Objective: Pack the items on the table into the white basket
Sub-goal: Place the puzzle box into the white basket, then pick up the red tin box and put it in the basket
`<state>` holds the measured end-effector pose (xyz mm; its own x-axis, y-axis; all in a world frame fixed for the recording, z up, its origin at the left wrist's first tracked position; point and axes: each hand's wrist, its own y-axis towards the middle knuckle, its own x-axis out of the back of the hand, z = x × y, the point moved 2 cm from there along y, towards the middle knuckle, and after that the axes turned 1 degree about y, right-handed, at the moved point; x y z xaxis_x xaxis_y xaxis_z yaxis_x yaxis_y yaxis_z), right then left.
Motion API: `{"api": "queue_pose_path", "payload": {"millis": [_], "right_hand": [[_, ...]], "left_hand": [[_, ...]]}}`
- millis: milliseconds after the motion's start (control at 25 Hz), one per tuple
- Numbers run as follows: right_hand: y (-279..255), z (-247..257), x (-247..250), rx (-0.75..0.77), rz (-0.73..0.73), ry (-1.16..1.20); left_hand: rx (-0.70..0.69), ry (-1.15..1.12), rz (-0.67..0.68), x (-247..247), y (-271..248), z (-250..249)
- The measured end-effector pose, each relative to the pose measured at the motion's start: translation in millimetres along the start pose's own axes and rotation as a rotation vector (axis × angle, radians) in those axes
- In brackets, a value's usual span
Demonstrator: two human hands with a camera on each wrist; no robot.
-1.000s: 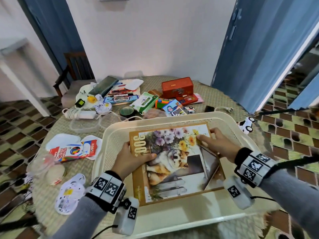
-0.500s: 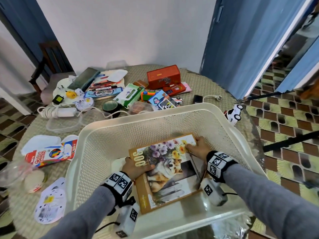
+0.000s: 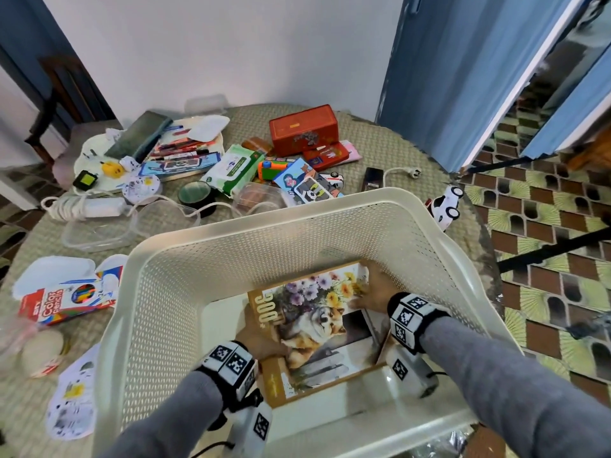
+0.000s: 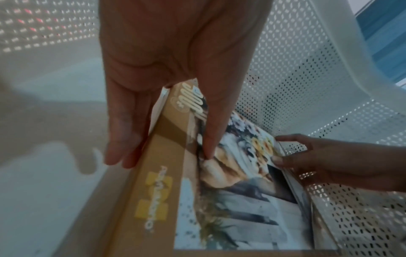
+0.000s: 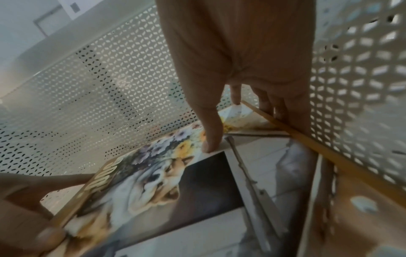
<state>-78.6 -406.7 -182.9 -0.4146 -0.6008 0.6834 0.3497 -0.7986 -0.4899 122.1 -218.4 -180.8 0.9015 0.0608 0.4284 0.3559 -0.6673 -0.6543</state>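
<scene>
Head view: a white basket point(image 3: 185, 259) sits on a cluttered round table point(image 3: 373, 143). Deep inside the basket, a puzzle box point(image 3: 317, 328) with a dog and flowers lies down by the floor. The left hand point(image 3: 261, 340) grasps the box's left edge and the right hand point(image 3: 372, 292) its far right corner.

Left wrist view: thumb on the box lid, fingers point(image 4: 123, 132) reaching down beside its brown side.

Right wrist view: thumb on the flowers, fingers point(image 5: 292, 111) behind the edge, against the basket's perforated wall.
</scene>
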Motion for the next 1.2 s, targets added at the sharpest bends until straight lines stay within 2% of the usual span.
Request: {"api": "queue_pose_path", "payload": {"millis": [80, 320, 560, 680, 800, 920, 1040, 1200], "right_hand": [[0.0, 0.1, 1.7, -0.001, -0.007, -0.03], [-0.2, -2.3, 5.0, 0.048, -0.081, -0.095], [-5.5, 4.9, 7.6, 0.072, -0.09, -0.17], [-13.1, 10.3, 15.7, 0.084, -0.121, -0.192], [-22.1, 27.9, 28.6, 0.125, -0.213, -0.385], [-29.8, 47.7, 45.0, 0.202, -0.263, -0.319], [-47.1, 63.0, 60.0, 0.233, -0.235, -0.179], [-89.3, 80.9, 76.4, 0.264, -0.245, -0.148]], "left_hand": [[-0.067, -0.049, -0.008, -2.8, -0.3, 1.3], [-0.124, -0.099, -0.015, -2.8, 0.4, 1.8], [-0.086, -0.105, -0.01, -0.8, -3.1, 2.7], [-0.04, 0.036, -0.018, 2.3, -0.7, 0.5], [-0.03, 0.275, -0.161, 6.2, -1.3, -14.4], [-0.182, 0.381, -0.257, 7.9, -13.3, -43.5], [-0.355, 0.328, -0.173, 11.2, -29.4, -76.6], [-0.468, 0.271, -0.061, 18.2, -54.3, -114.0]]}}
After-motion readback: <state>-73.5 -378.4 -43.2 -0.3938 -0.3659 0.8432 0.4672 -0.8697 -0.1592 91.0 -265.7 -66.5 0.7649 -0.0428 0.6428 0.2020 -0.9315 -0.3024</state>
